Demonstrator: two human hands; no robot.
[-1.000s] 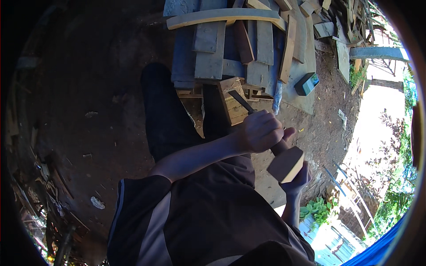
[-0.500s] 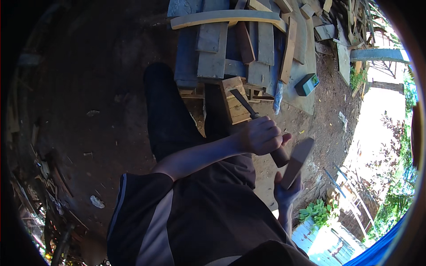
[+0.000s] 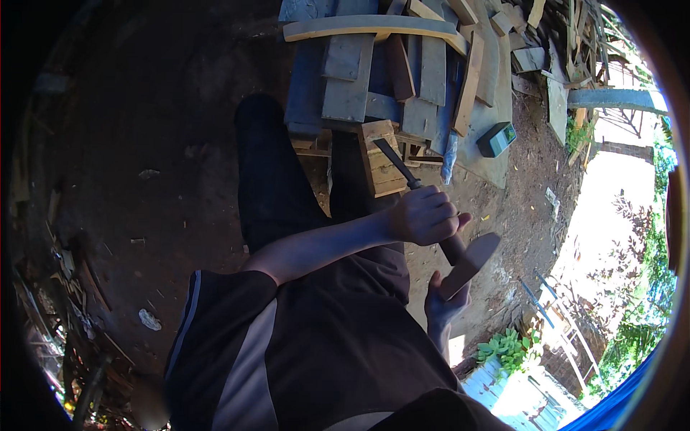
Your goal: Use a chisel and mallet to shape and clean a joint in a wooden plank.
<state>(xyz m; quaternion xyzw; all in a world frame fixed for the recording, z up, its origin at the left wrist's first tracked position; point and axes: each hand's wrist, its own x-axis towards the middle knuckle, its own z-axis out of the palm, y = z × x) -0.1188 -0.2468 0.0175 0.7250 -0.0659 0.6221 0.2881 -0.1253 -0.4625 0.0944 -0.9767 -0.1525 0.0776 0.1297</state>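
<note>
My left hand (image 3: pixel 424 215) is wrapped round a chisel (image 3: pixel 393 159), its dark blade pointing up and left and its brown handle coming out below my fist. In view, the blade's tip lies over a light wooden block (image 3: pixel 386 180) beside my leg; contact cannot be made out. My right hand (image 3: pixel 446 307), lower and further right, grips a flat wooden piece (image 3: pixel 473 266) with a rounded end. That piece overlaps the butt of the chisel handle in the picture, at or very close to it. Part of my right fingers is hidden behind the wood.
Ahead is a low stack of grey boards (image 3: pixel 345 93) with a long curved wooden strip (image 3: pixel 374 26) across it. A dark green box-shaped container (image 3: pixel 497 139) stands to its right. Scrap wood (image 3: pixel 528 59) lies at the far right, and a leafy plant (image 3: pixel 509 350) grows near right.
My right hand has swung left with the wooden piece, which has come up to the chisel handle's butt. My left hand and the chisel have barely moved.
</note>
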